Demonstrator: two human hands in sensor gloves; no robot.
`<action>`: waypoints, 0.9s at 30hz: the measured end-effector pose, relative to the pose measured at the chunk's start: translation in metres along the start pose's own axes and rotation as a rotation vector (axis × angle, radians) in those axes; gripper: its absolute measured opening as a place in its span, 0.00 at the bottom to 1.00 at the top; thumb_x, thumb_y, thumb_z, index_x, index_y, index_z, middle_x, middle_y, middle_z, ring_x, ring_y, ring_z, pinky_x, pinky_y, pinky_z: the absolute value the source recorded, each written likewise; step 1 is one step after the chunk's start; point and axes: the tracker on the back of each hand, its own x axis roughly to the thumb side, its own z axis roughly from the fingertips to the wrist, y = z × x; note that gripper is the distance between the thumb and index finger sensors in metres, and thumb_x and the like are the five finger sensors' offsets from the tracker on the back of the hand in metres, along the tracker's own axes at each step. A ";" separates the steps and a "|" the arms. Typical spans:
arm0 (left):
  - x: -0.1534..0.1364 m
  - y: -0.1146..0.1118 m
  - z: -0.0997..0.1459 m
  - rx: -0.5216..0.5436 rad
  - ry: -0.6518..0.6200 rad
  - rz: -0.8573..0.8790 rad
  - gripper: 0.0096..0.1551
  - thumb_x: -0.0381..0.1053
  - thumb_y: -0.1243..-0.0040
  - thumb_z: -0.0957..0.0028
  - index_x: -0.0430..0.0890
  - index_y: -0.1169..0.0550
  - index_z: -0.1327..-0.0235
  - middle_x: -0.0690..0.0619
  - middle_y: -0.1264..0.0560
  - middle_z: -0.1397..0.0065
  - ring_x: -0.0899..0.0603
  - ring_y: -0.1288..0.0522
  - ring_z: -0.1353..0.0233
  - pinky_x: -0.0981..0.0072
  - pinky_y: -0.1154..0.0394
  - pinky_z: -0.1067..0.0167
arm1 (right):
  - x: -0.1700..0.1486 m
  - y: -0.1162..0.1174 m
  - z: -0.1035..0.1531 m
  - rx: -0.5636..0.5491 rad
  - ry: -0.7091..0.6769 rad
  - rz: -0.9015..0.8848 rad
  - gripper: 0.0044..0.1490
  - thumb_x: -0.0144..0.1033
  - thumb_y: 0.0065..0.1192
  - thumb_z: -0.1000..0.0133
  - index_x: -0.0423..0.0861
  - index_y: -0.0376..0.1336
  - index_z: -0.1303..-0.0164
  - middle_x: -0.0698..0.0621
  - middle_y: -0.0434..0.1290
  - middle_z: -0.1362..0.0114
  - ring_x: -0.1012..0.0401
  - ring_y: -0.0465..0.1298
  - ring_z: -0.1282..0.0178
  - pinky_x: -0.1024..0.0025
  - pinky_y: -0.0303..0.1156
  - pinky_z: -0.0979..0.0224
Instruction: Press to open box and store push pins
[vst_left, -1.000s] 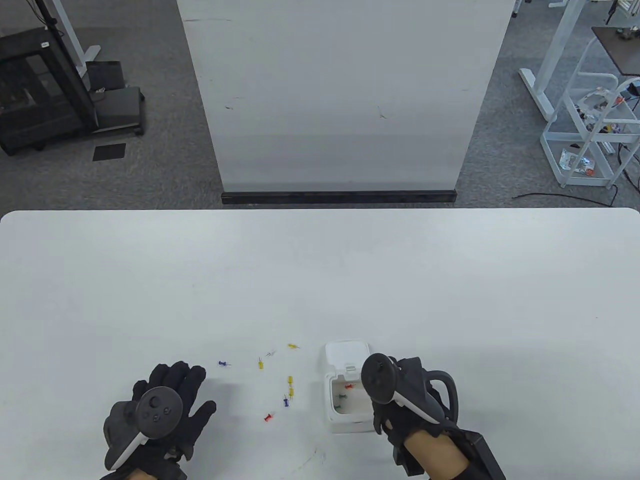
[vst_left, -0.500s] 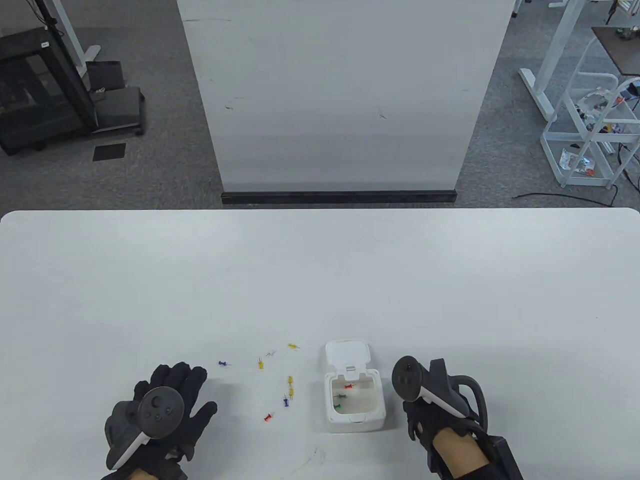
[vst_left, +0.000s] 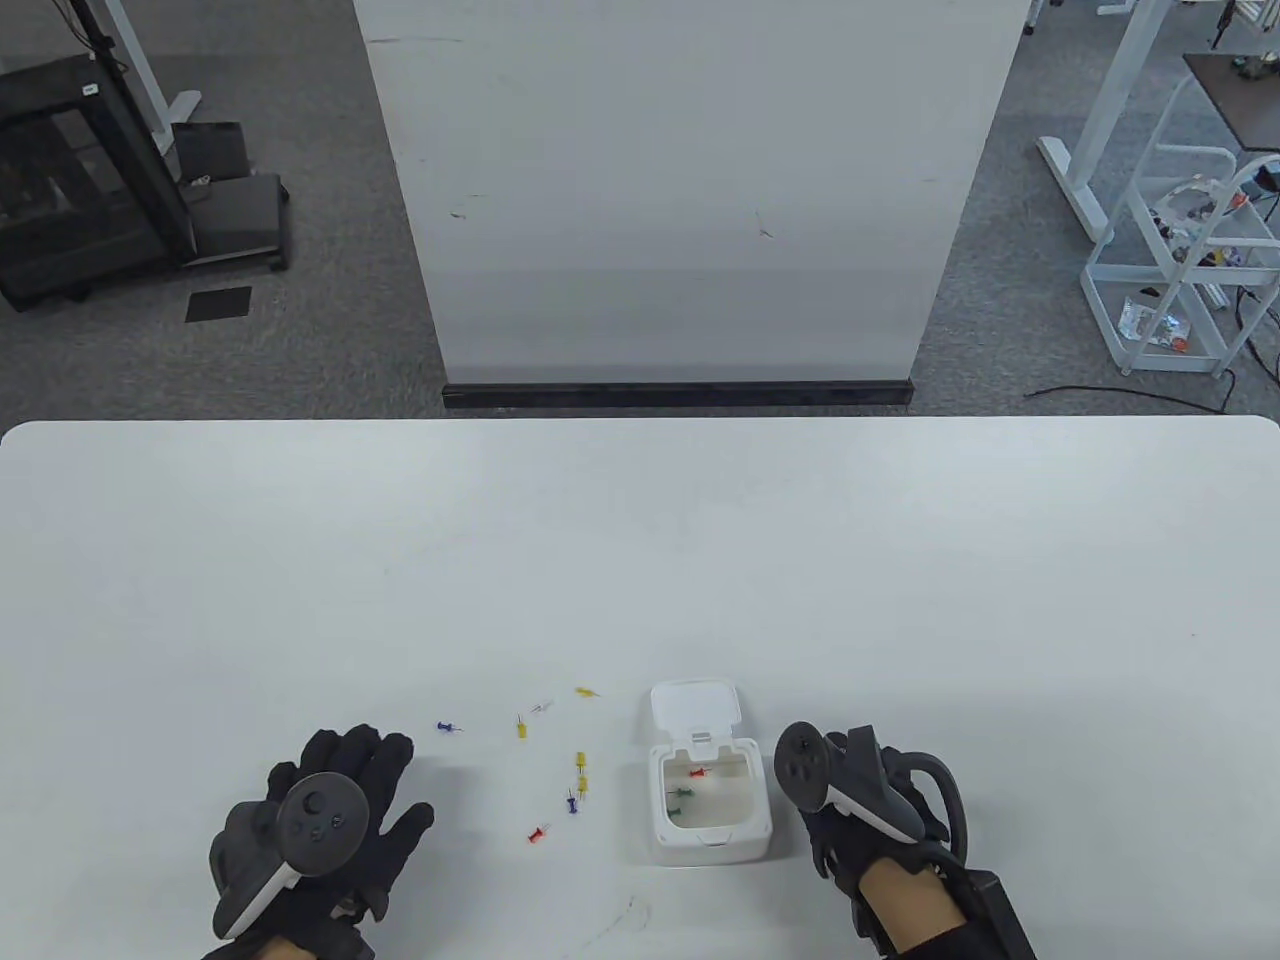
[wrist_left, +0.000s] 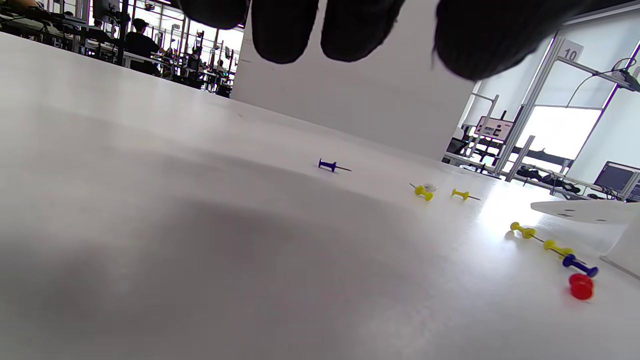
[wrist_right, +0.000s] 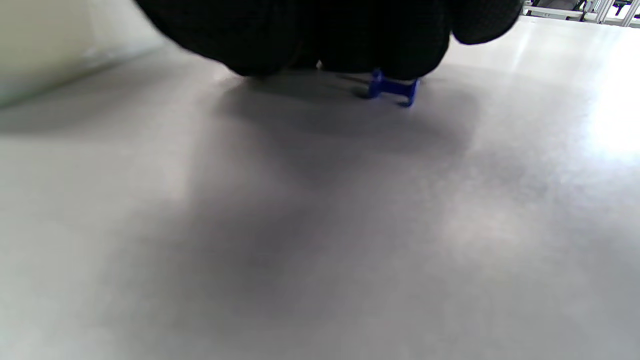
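White table, grey carpeted lab floor beyond; white box near edge, lid up, red and green pins inside, eight or so push pins loose just left of it. Left hand lies flat, fingers spread, holding nothing. Right hand sits just right of the box, fingertips at a blue pin, grip unclear: pinch the head, keep the point away, lift clear over the rim.

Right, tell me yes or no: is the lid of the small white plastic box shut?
No, the small white plastic box has its lid flipped back, and red and green push pins show inside.
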 end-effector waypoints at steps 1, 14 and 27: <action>0.000 0.000 0.000 -0.002 0.001 0.001 0.43 0.68 0.45 0.51 0.56 0.40 0.23 0.47 0.46 0.15 0.30 0.53 0.16 0.27 0.57 0.25 | -0.002 -0.003 -0.001 0.006 0.014 -0.021 0.28 0.44 0.65 0.45 0.52 0.61 0.36 0.52 0.68 0.32 0.48 0.70 0.33 0.44 0.63 0.24; 0.003 0.000 0.000 -0.006 -0.010 0.014 0.43 0.68 0.45 0.51 0.56 0.40 0.23 0.47 0.46 0.14 0.31 0.53 0.16 0.27 0.57 0.25 | 0.022 -0.051 0.026 -0.114 -0.073 -0.248 0.28 0.43 0.65 0.44 0.52 0.61 0.35 0.51 0.68 0.31 0.47 0.69 0.33 0.43 0.63 0.24; 0.003 -0.001 0.000 -0.011 -0.022 0.025 0.43 0.68 0.45 0.51 0.56 0.40 0.23 0.47 0.46 0.14 0.31 0.53 0.16 0.27 0.57 0.25 | 0.088 -0.043 0.035 -0.153 -0.194 -0.014 0.26 0.41 0.68 0.45 0.54 0.63 0.36 0.51 0.67 0.30 0.46 0.68 0.31 0.42 0.61 0.22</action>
